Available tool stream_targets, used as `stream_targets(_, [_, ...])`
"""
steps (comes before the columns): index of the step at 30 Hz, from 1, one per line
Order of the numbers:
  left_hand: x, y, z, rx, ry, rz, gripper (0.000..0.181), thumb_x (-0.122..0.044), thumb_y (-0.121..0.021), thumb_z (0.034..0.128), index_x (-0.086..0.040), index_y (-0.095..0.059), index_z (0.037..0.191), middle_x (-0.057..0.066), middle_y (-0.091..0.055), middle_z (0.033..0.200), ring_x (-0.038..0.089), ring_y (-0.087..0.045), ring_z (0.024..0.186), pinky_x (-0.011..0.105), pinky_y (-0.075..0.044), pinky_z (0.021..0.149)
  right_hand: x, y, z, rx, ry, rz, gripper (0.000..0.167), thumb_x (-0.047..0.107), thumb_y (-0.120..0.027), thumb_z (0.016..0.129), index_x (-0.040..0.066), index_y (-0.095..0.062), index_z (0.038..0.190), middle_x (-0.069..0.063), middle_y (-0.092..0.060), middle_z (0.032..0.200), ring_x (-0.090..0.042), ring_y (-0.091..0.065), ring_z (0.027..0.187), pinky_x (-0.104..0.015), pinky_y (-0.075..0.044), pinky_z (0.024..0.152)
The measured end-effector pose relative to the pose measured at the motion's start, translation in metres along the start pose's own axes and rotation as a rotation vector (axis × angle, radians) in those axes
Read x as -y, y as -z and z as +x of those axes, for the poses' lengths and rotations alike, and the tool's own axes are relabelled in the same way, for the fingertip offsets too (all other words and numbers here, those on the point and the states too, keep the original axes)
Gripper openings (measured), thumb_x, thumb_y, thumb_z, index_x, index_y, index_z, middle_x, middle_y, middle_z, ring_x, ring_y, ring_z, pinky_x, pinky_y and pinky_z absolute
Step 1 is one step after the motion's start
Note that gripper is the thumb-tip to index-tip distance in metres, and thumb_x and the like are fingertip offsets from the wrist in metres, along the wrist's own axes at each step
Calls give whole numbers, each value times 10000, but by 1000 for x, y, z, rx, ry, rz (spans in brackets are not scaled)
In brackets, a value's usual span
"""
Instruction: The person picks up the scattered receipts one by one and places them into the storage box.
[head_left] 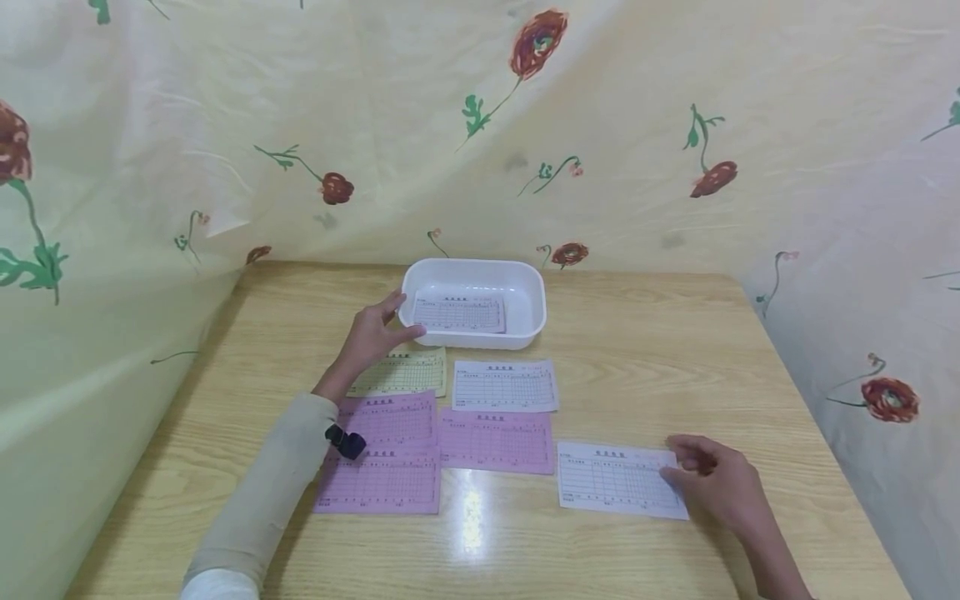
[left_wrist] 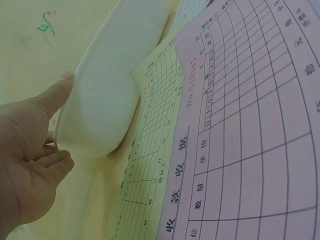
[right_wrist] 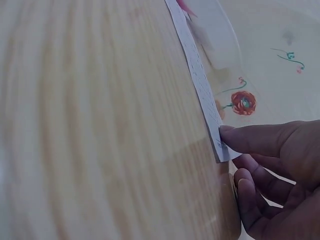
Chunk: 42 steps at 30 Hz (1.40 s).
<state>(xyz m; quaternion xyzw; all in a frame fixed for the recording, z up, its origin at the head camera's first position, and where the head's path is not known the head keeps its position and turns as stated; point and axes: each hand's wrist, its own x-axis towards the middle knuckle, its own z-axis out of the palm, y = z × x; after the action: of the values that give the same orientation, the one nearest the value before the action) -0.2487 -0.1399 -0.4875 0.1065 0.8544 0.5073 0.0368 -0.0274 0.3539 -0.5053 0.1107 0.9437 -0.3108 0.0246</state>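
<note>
At the back of the table stands a white plastic tub [head_left: 527,302] with a white receipt slip [head_left: 459,314] lying inside. My left hand [head_left: 372,333] grips the tub's left end, thumb and fingers about its rim. In the left wrist view the thumb [left_wrist: 60,90] touches the rim. Far to the right, my right hand [head_left: 723,483] pinches the right end of another white receipt slip [head_left: 618,479], which lies on the table. The right wrist view has the thumb [right_wrist: 260,139] on top of that slip's end; the other fingers are curled below.
Several receipt slips lie between the hands: a yellow-green slip [head_left: 408,375] partly under the left arm, a white slip [head_left: 504,386] in front of the tub, and pink slips [head_left: 495,442] nearer the front. Flowered cloth [head_left: 420,108] hangs around the wooden table [head_left: 637,350].
</note>
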Motion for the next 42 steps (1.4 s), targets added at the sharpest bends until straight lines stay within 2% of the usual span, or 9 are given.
stream_targets(8, [1,0,0,0,1,0,902,-326,-840,861,-13,-358,1556,131,-248,1675,278,-311,1519,368,-382,1210,1,4,-1,19,29,6,350,146,-824,859,31,-727,1175,-55,-738,955,-141,-642,843,-176,-531,662])
stream_targets(13, [1,0,-1,-8,-16,-2,898,-304,-841,860,-2,-356,1553,147,-249,1671,290,-313,1517,379,-386,1205,1,7,-1,14,60,3,208,142,-790,899,76,-767,1094,-96,-755,1017,-108,-638,846,-175,-523,666])
stream_targets(19, [2,-1,0,-13,-35,-4,894,-288,-846,857,1,-359,1549,153,-260,1665,285,-311,1517,380,-387,1203,-1,10,0,-33,106,33,164,143,-790,905,94,-787,1062,-124,-761,1049,-2,-611,780,-172,-531,636])
stream_targets(27, [0,-1,1,-14,-27,-12,898,-286,-846,856,-12,-352,1553,143,-251,1669,281,-303,1521,376,-376,1210,-1,20,8,-65,146,69,211,222,-764,940,71,-776,1087,-134,-752,1065,37,-610,802,-158,-544,637])
stream_targets(33, [0,-1,1,-19,-24,-6,893,-285,-847,855,-21,-358,1554,142,-253,1669,279,-313,1517,359,-383,1204,2,30,15,-78,142,71,237,267,-744,959,79,-766,1101,-23,-754,996,42,-606,807,-131,-534,648])
stream_targets(37, [0,0,1,-18,-13,-11,897,-287,-850,852,-28,-358,1556,130,-252,1672,277,-314,1517,361,-384,1205,5,40,20,-44,100,142,343,331,-730,965,46,-741,1154,55,-732,986,44,-622,842,-134,-568,680])
stream_targets(42, [1,-1,1,-16,-15,-10,900,-295,-848,853,-28,-356,1556,125,-254,1671,277,-314,1516,366,-386,1204,10,54,26,-17,92,245,393,317,-702,985,-18,-703,1191,-18,-725,995,-5,-650,840,-189,-619,709])
